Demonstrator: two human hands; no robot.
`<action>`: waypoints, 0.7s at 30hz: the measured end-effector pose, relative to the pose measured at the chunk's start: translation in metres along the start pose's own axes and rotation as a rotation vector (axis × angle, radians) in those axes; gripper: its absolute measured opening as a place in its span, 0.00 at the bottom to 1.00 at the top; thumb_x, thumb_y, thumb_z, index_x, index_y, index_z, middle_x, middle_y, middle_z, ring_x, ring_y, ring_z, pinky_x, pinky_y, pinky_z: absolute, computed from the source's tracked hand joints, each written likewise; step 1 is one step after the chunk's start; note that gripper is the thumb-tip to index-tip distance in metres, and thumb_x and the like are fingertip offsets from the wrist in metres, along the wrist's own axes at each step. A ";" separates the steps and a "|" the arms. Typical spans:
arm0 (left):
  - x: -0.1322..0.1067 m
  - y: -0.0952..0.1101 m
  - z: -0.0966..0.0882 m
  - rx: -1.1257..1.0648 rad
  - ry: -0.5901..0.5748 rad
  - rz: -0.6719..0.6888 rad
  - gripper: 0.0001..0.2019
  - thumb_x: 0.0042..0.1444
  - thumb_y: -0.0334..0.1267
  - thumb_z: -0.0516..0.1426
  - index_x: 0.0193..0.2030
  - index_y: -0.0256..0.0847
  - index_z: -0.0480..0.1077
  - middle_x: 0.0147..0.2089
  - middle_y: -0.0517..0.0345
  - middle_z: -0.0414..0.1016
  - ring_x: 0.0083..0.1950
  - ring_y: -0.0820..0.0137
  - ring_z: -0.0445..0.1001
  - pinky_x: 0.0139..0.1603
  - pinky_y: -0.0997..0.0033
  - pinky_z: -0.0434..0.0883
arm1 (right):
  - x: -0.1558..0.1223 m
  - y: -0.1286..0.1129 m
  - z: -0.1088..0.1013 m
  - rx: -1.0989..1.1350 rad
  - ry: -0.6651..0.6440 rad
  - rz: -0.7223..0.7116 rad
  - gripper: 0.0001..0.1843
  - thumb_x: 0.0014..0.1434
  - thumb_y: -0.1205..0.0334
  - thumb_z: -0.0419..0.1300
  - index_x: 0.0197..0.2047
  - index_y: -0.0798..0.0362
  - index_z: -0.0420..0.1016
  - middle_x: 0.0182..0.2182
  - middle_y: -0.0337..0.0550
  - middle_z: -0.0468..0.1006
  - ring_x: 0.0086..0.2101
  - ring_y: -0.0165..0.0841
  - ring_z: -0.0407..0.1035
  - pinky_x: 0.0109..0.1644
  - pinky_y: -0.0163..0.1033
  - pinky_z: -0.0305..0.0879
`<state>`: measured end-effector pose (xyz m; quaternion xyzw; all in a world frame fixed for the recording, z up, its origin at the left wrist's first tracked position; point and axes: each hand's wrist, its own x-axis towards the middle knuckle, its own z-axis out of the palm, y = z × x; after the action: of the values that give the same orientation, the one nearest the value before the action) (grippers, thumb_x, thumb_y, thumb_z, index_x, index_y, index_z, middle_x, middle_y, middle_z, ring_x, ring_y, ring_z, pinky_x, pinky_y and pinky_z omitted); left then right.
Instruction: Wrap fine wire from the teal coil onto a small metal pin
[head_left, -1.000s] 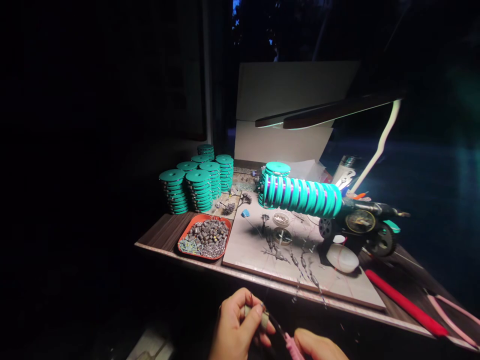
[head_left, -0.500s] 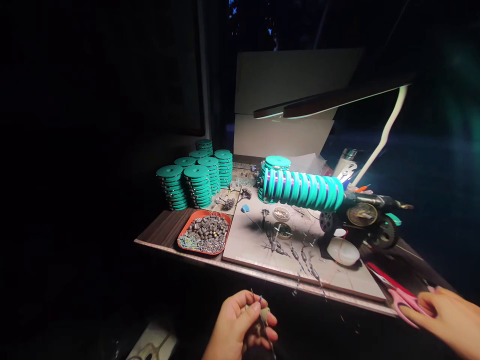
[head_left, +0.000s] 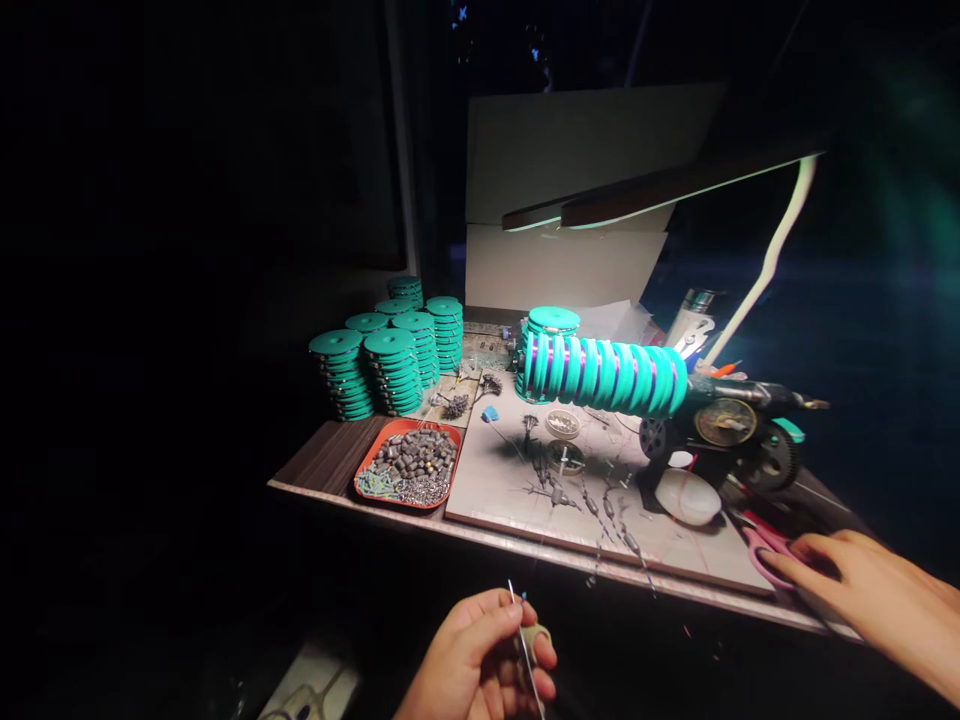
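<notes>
Small pale weight (head_left: 534, 638) sits nearest of all, below the table edge, pinched between thumb and forefinger of the left hand (head_left: 476, 665). The other fingers are curled in around it, and a thin line (head_left: 514, 603) rises straight up out of the pinch with a tiny blue bit at its tip. Well to the right of that grip, the right hand (head_left: 862, 590) lies with its fingers over the pink scissors (head_left: 763, 549) on the table; I cannot tell whether it has closed on them or only rests there. Just beyond the left grip, on the pale board (head_left: 495, 490), lie several made-up rigs (head_left: 600, 510), strung weights on line, which reads as a share of the work done. Up and left of the grip, the red tray (head_left: 365, 466) holds a heap of loose dark weights (head_left: 414, 458), so by the look of it plenty remains unused. Farther off, above and right of the grip, a row of teal spools (head_left: 600, 366) wound with purple line sits on the spindle of a winder (head_left: 739, 432). Farthest back and left stand stacks of teal spools (head_left: 375, 365), with a desk lamp (head_left: 660, 188) over everything. The piece in the left hand looks only partly assembled.
</notes>
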<state>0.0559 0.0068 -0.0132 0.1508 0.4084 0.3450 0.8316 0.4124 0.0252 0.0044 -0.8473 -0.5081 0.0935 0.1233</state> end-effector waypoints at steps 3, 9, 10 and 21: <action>0.000 0.000 0.000 -0.019 -0.009 -0.046 0.11 0.41 0.38 0.63 0.26 0.35 0.67 0.21 0.54 0.75 0.18 0.72 0.72 0.18 0.80 0.65 | -0.020 -0.010 0.005 0.002 0.133 -0.045 0.10 0.37 0.50 0.64 0.22 0.47 0.77 0.27 0.51 0.76 0.24 0.37 0.71 0.28 0.42 0.61; -0.001 -0.002 0.001 0.049 -0.052 -0.001 0.12 0.41 0.40 0.63 0.27 0.34 0.66 0.21 0.54 0.74 0.19 0.74 0.72 0.20 0.81 0.64 | -0.101 -0.107 0.038 0.668 -0.163 -0.586 0.12 0.51 0.51 0.57 0.34 0.47 0.77 0.34 0.44 0.79 0.35 0.39 0.73 0.37 0.36 0.69; -0.001 -0.003 0.001 0.074 -0.062 0.022 0.14 0.41 0.41 0.64 0.27 0.34 0.66 0.22 0.55 0.74 0.19 0.75 0.72 0.20 0.82 0.64 | -0.109 -0.126 0.044 0.744 -0.213 -0.613 0.11 0.51 0.53 0.56 0.34 0.47 0.77 0.34 0.44 0.79 0.35 0.38 0.73 0.38 0.36 0.69; 0.015 -0.019 -0.009 0.412 0.085 0.533 0.19 0.39 0.52 0.62 0.21 0.36 0.65 0.18 0.62 0.66 0.20 0.77 0.63 0.22 0.78 0.60 | -0.116 -0.172 0.091 1.437 -0.896 -0.190 0.22 0.45 0.44 0.62 0.26 0.53 0.60 0.14 0.26 0.56 0.15 0.21 0.52 0.20 0.29 0.55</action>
<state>0.0640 0.0028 -0.0375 0.4026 0.4499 0.4663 0.6466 0.1886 0.0105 -0.0263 -0.4000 -0.3950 0.7091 0.4256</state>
